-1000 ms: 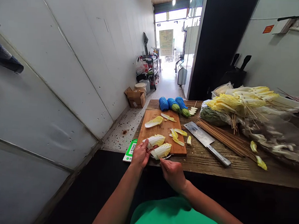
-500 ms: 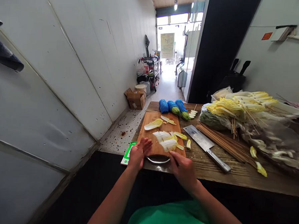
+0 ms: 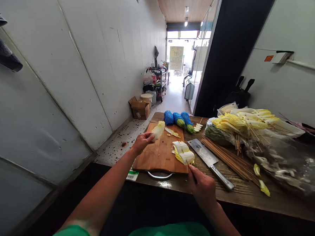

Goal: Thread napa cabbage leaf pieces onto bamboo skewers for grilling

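Note:
My left hand [image 3: 143, 142] pinches a pale napa cabbage leaf [image 3: 158, 131] by its white end, raised over the wooden cutting board [image 3: 152, 160]. In my right hand [image 3: 203, 183] is the lower end of a thin skewer [image 3: 188, 163], my fingers closed around it. Pieces of white and yellow cabbage [image 3: 184, 153] are threaded on this skewer above the board's right edge. Another narrow leaf [image 3: 172, 132] lies toward the board's far side.
Right of the board lie a cleaver [image 3: 210, 163] and a bundle of bare skewers [image 3: 229, 158]. Finished cabbage skewers [image 3: 242, 120] are piled at the back right, beside a plastic bag of mushrooms [image 3: 281, 168]. Blue-netted squash [image 3: 178, 119] sit behind the board.
My left hand, empty and spread before, has moved forward and picked up the larger leaf from the board. My right hand has shifted the loaded skewer toward the board's right edge.

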Demonstrator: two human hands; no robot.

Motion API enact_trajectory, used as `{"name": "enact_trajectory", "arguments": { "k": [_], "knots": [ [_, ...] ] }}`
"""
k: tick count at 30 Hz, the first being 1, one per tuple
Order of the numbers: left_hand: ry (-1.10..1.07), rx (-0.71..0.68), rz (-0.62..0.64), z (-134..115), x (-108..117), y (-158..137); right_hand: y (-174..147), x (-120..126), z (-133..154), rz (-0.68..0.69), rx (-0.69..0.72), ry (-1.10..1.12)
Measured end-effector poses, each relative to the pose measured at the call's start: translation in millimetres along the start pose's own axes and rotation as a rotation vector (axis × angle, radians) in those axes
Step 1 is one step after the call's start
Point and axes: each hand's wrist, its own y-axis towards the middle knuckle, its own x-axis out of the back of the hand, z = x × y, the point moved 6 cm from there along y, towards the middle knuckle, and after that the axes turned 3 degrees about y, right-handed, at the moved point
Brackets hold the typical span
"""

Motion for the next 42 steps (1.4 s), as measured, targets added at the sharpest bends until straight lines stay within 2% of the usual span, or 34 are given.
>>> {"name": "enact_trajectory", "arguments": {
  "k": [3,4,5,7,10,12,18,26,33,42],
  "knots": [
    [-0.315,0.272,0.143,30,-15,-41,-10,-24,7,0.123,0.114,-0.089],
    [-0.409,0.37,0.147,41,-17,-55,-15,-32,10,0.176,0.148,-0.108],
    [-0.479,0.444,0.117,50,-17,-67,-20,-40,13,0.233,0.18,-0.122],
    [-0.533,0.497,-0.023,63,-11,-83,-30,-54,17,0.349,0.218,-0.135],
    [-0.61,0.513,-0.231,72,0,-94,-39,-64,17,0.457,0.198,-0.124],
    [-0.697,0.509,-0.285,74,1,-98,-39,-65,17,0.48,0.172,-0.096],
    [-0.799,0.444,-0.242,73,-2,-105,-37,-67,15,0.495,0.149,-0.023],
    [-0.85,0.467,-0.268,78,-5,-108,-41,-62,19,0.452,0.198,0.0],
    [-0.895,0.468,-0.217,69,-11,-113,-43,-57,24,0.405,0.21,0.038],
    [-0.847,0.423,-0.225,65,-19,-113,-45,-50,27,0.397,0.247,-0.048]
  ]
}}
